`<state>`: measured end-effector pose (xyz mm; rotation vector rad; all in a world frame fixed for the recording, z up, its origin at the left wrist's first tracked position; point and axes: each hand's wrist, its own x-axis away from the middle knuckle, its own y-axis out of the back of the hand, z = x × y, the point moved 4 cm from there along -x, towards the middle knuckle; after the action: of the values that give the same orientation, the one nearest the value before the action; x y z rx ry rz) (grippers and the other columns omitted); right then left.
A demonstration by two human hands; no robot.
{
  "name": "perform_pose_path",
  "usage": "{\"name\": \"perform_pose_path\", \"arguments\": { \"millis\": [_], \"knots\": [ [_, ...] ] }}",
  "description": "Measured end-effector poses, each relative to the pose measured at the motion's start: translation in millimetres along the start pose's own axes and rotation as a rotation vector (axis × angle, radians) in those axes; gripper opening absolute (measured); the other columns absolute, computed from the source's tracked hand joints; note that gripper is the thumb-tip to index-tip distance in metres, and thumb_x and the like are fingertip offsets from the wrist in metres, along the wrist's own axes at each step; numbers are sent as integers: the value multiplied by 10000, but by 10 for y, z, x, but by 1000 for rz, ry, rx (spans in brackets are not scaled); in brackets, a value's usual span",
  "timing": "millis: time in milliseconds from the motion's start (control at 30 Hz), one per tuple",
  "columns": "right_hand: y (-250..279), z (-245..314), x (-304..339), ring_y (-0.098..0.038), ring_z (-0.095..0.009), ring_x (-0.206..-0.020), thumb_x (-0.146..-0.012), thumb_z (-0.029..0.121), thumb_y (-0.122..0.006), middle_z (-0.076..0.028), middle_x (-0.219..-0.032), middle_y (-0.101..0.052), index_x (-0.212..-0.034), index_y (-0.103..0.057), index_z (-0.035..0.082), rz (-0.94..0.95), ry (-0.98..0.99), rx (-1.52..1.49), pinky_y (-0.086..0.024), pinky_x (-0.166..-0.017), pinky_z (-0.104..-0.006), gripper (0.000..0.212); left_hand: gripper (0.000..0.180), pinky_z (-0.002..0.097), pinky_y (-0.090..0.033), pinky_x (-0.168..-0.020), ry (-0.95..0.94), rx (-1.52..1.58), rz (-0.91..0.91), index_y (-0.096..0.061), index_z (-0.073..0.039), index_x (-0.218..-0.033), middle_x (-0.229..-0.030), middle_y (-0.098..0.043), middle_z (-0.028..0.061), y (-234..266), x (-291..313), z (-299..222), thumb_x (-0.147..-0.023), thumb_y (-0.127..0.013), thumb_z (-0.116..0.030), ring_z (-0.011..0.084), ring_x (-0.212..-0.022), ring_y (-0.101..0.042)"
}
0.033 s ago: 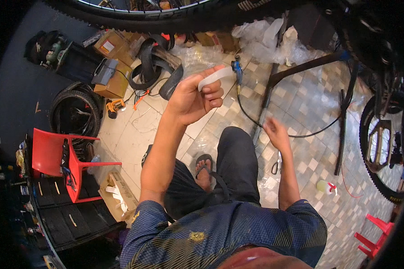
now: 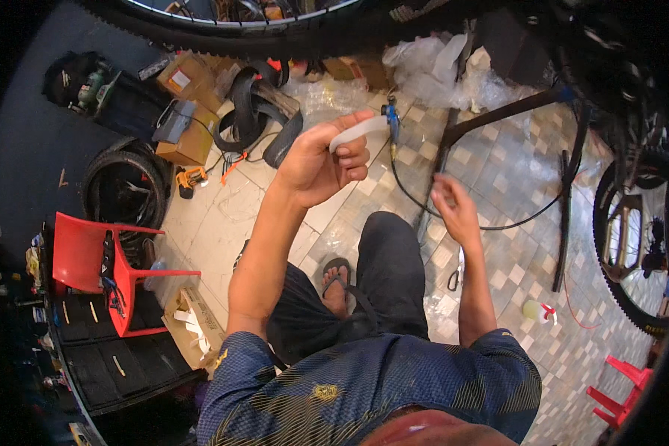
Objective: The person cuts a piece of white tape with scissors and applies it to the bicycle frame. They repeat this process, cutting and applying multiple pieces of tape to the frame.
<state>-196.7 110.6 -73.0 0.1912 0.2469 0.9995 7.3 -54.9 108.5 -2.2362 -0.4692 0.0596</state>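
My left hand (image 2: 327, 158) is raised toward the bicycle wheel, with its fingers closed on a white translucent strip (image 2: 360, 129). One end of the strip loops over the fingers, and the other sticks out to the right. Lower and to the right, my right hand (image 2: 456, 210) hangs in the air with loosely bent fingers apart and nothing visible in them. Beyond the strip's free end is a blue air-hose fitting (image 2: 392, 126) on a black hose (image 2: 403, 178).
A bicycle tyre (image 2: 275, 37) arches across the top. Dark stand legs (image 2: 498, 114) rest on the tiled floor at right. To the left are a red chair (image 2: 78, 253), loose tyres (image 2: 243, 111), cardboard boxes (image 2: 193, 141) and a yellow drill (image 2: 189, 181). Scissors (image 2: 455, 279) and a bottle (image 2: 534, 311) lie right.
My right hand has shifted slightly and its fingers, blurred before, now show apart. My left hand keeps hold of the white strip, nearly in the same place.
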Motion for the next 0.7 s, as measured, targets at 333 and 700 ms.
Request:
{"name": "perform_pose_path", "arguments": {
  "millis": [333, 700],
  "knots": [
    [104, 2993, -447, -654, -87, -799, -906, 70, -746, -35, -915, -710, -1031, -717, 20, -102, 588, -353, -511, -701, -240, 137, 386, 296, -430, -600, -126, -405, -48, -519, -72, -1344, -760, -466, 5, -1106, 142, -714, -960, -505, -109, 123, -655, -460],
    [470, 4100, -943, -715, -213, -762, -899, 226, -725, -119, -845, -737, -1020, -733, 37, -602, 946, 26, -542, -704, -339, 224, 538, 368, -441, -961, -1866, -1932, -435, -555, -35, -1312, -1177, -627, 78, -1960, 475, -2057, -873, -788, -241, 201, -1043, -583]
  ]
}}
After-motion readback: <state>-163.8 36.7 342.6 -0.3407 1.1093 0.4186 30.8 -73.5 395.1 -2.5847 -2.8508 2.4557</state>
